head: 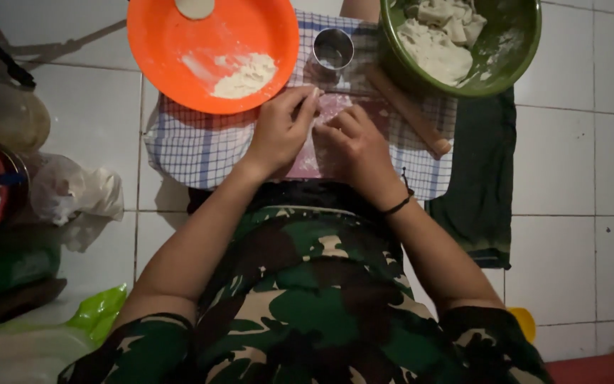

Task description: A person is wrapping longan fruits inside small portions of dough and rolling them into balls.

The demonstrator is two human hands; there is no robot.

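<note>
- Nearest the lens: camouflage shirt [307, 313], greens and tan, both forearms reaching forward from it over white floor tiles [577, 163].
- Far left: crumpled clear plastic bag [79, 190] on the tiles, a bright green bag [101, 313] below it.
- Blue-and-white checked cloth [193, 146] spread on the floor as the work surface.
- Orange plate [179, 43] sits on the cloth's upper left; small heap of white flour [246, 75] on it, plus one pale dough disc [195, 7] at its top edge.
- Left hand [282, 131]: fingers curled, tips pinched onto the edge of the dough piece [335, 107].
- Dough piece: thin, pale, floury, lying flat on the cloth between the two hands, just below the metal cup; mostly hidden by fingers, so shape cannot be told.
- Small round metal cup [332, 50], open side up, stands just beyond the fingertips.
- Right hand [357, 146]: fingers bent, tips pressed on the same dough, touching the left hand's fingertips; dark band at the wrist.
- Wooden rolling pin [410, 110] lies slanted on the cloth, right of the hands.
- Green bowl [513, 50], upper right, holds lumps of white dough.
- Dark green cloth [481, 178] under the checked one, right side.
</note>
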